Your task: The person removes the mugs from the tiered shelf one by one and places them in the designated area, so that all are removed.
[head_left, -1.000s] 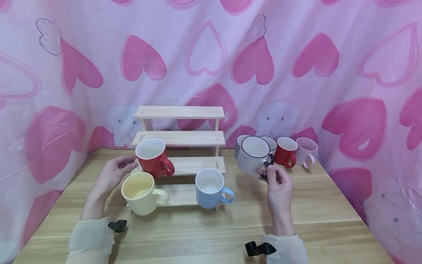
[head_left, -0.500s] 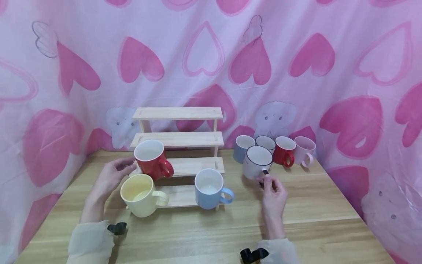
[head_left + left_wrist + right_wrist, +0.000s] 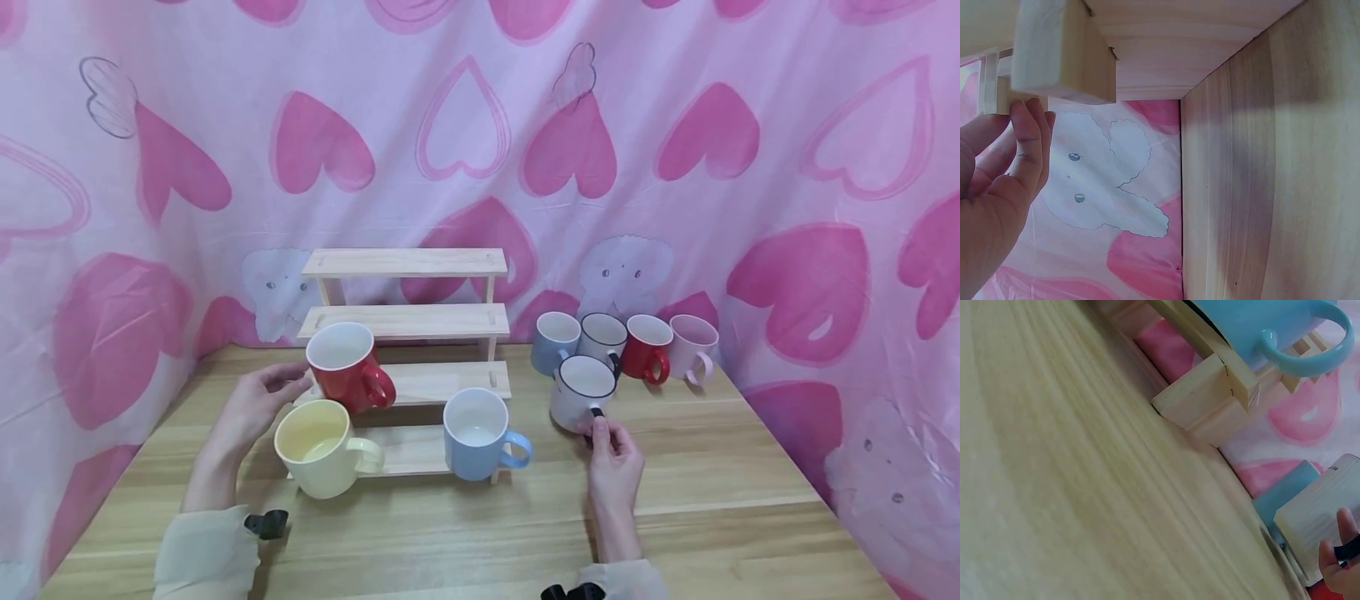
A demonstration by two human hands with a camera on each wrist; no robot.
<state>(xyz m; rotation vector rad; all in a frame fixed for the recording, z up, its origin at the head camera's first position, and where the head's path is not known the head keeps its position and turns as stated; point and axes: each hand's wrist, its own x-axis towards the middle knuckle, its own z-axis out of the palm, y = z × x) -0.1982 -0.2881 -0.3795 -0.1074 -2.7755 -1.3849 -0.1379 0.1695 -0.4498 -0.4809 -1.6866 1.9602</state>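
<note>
One pink heart-patterned curtain (image 3: 450, 117) fills the space beyond both hands. Under them spreads a wooden table (image 3: 720, 517). Just to the right of the left hand stands a four-tier wooden rack (image 3: 405, 262). The left hand (image 3: 262, 404) has its thumb and fingers on the left end of the rack, holding the wood. The right hand (image 3: 615, 467) pinches a white mug with a dark rim (image 3: 573, 404) by its handle; the mug is upright, just past the fingertips, and I cannot tell whether its base touches the table.

A yellow mug (image 3: 315, 454) sits on the lowest tier, near the left hand, and a red mug (image 3: 341, 379) one tier higher, right beside those fingers. The light blue mug (image 3: 474, 450), on the lowest tier, lies leftward of the right hand.

Beyond the right hand, four more mugs (image 3: 641, 354) stand in a row. Smallest are two black clips (image 3: 266, 523), one at each wrist.
</note>
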